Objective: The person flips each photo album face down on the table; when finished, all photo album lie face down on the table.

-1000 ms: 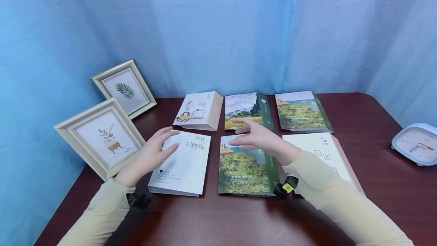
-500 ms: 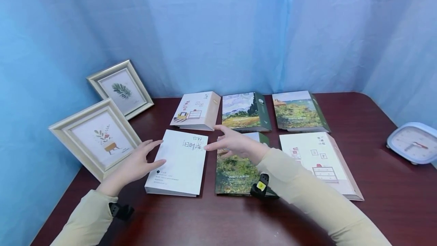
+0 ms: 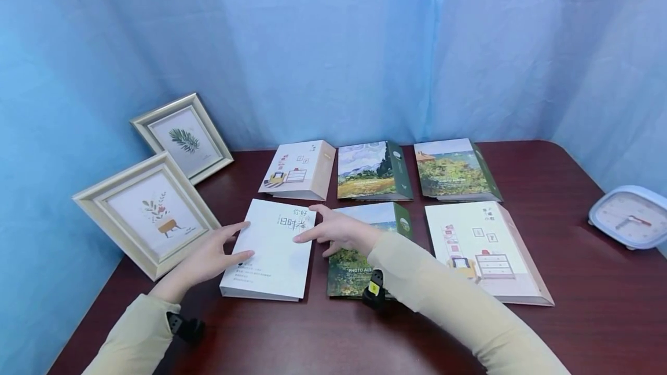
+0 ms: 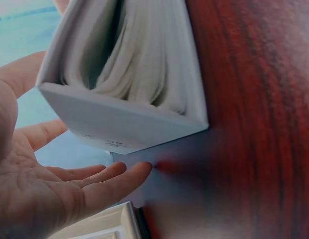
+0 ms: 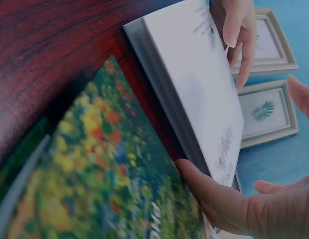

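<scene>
A white photo album [image 3: 273, 247] with dark lettering lies at the front left of the table; its fanned pages and spine show in the left wrist view. My left hand [image 3: 205, 259] is at its left edge, thumb over the cover and fingers stretched along the spine side. Over its upper right corner reaches my right hand [image 3: 344, 229], fingers spread, thumb and index above the cover. Whether either hand touches the album is hard to tell. Under the right hand lies a green landscape photo album [image 5: 107, 164], partly covered by the hand and sleeve.
Behind stand three more albums in a row: a pale one [image 3: 297, 169], a painted landscape [image 3: 365, 169] and a garden scene [image 3: 455, 169]. Another white album [image 3: 490, 247] lies at front right. Two picture frames [image 3: 156, 219] lean at left, and a blue clock [image 3: 630, 217] stands at right.
My right hand has moved left from above the green album to the white album's upper right corner. The left hand has shifted down and left, along the white album's left edge.
</scene>
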A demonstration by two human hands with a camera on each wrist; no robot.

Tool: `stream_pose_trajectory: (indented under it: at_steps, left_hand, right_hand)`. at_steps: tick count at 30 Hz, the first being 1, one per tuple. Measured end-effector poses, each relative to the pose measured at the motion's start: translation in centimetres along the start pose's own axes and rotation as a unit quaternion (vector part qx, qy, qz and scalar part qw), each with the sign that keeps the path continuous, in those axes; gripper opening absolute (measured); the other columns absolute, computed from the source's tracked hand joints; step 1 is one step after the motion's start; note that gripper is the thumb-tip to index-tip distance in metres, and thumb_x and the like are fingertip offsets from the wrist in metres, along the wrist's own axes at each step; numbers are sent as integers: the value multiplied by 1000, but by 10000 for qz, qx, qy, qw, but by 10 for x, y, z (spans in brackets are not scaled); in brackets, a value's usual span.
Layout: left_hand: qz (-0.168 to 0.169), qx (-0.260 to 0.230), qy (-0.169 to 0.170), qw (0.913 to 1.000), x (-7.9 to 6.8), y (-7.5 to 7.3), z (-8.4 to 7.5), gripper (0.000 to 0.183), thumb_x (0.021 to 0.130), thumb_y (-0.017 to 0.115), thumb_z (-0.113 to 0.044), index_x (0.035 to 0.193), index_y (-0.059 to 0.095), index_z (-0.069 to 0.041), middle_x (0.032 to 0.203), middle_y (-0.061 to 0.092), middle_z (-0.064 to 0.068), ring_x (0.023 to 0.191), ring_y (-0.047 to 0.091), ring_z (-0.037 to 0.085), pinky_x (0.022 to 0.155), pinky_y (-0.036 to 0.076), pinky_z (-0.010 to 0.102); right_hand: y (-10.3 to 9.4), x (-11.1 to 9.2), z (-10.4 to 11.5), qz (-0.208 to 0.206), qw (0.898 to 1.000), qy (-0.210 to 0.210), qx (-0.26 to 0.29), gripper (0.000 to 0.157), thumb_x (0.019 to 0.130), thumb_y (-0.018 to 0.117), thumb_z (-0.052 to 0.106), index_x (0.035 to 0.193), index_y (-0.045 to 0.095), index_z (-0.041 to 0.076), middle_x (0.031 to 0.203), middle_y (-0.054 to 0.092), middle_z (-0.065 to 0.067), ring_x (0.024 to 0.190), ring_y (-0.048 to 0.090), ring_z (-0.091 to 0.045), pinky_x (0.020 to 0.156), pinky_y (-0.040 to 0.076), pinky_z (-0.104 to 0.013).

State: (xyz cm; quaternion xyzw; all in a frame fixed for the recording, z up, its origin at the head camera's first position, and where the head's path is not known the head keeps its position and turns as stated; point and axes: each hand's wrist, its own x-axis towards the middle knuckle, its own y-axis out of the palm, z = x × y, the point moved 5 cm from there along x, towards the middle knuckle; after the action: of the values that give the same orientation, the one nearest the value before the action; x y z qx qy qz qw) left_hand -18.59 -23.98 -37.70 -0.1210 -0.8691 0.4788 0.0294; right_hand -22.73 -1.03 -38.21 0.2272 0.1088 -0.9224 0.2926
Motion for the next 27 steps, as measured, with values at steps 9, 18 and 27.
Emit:
stream_pose_trajectory:
  at_steps: [9, 18, 27]
  left_hand:
    - [132, -243, -266, 9993, -1, 6, 3, 69, 88, 68, -29, 143, 37, 0, 140, 43, 27, 123, 48, 44, 96, 43, 54]
    - [63, -279, -124, 9995, 1, 7, 3, 68, 88, 67, -28, 142, 38, 1, 141, 43, 27, 127, 44, 43, 101, 38, 57]
    - [-2, -436, -201, 9988, -1, 5, 3, 66, 90, 65, -29, 143, 38, 1, 144, 40, 26, 131, 38, 43, 104, 31, 60]
  right_hand:
    - [9, 9, -6, -51, 9999, 103, -37, 90, 82, 73, 15, 152, 16, 20, 151, 24, -21, 130, 39, -44, 83, 53, -51]
    - [17, 19, -11, -157, 9996, 200, 76, 88, 81, 73, 7, 151, 20, 17, 147, 29, -24, 126, 43, -46, 76, 56, -46]
    - [18, 22, -13, -203, 9992, 244, 238, 84, 82, 73, 7, 150, 24, 15, 148, 28, -23, 127, 42, -45, 78, 56, -44]
